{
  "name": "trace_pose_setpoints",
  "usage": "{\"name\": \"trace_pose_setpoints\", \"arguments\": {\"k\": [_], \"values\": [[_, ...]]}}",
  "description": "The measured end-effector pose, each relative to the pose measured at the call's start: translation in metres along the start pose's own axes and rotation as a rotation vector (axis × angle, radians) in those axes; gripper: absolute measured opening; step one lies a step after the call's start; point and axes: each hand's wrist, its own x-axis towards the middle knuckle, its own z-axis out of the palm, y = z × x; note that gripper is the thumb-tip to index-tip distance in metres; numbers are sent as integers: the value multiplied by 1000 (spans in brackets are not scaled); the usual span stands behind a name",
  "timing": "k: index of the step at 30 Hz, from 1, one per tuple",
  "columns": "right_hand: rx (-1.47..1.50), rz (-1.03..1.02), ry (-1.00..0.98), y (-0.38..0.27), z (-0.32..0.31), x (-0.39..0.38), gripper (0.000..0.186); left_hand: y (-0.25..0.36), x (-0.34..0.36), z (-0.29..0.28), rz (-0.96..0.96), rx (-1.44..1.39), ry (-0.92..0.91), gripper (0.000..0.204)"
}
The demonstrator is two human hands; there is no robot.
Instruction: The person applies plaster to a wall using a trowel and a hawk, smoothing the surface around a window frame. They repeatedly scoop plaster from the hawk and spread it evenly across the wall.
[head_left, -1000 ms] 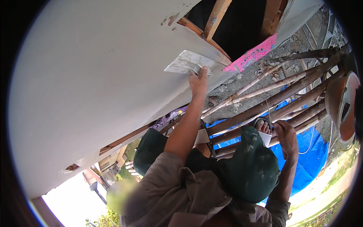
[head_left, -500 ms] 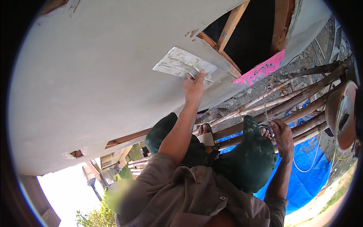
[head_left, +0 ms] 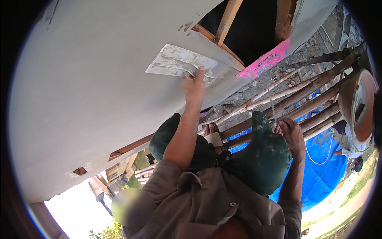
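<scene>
My left hand [head_left: 193,84] is closed round the handle of a pale rectangular plastering trowel [head_left: 174,59], whose surface is smeared with grey plaster. Its plate lies against or very close to the grey plastered wall [head_left: 99,75], just left of the opening. Beside my right knee, my right hand [head_left: 291,134] has its fingers curled round a thin, narrow tool [head_left: 273,108], seen nearly edge-on; its handle is mostly hidden by the hand.
A timber-framed opening [head_left: 254,32] with a pink printed sheet [head_left: 266,59] adjoins the wall. Wooden poles [head_left: 314,93] run beneath my feet, above a blue tarp [head_left: 324,175]. At right stands a round reddish-brown basin [head_left: 356,107]. Another person [head_left: 352,149] is far below.
The picture has shifted a little, with most things now farther up and left. My left hand and the trowel appear slightly farther left along the wall. The person below has come into sight.
</scene>
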Motion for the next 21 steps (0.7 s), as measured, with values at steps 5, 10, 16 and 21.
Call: {"name": "trace_pose_setpoints", "arguments": {"k": [5, 10, 16, 21], "values": [[-13, -7, 13, 4, 2, -1, 27, 9, -4, 2, 18, -13, -6, 45], [63, 1, -42, 10, 8, 6, 28, 8, -2, 0, 32, 2, 35, 44], [78, 17, -45, 12, 9, 6, 29, 8, -1, 0, 31, 7, 27, 43], [72, 13, -50, 15, 9, 6, 31, 8, -2, 1, 47, 17, 31, 42]]}}
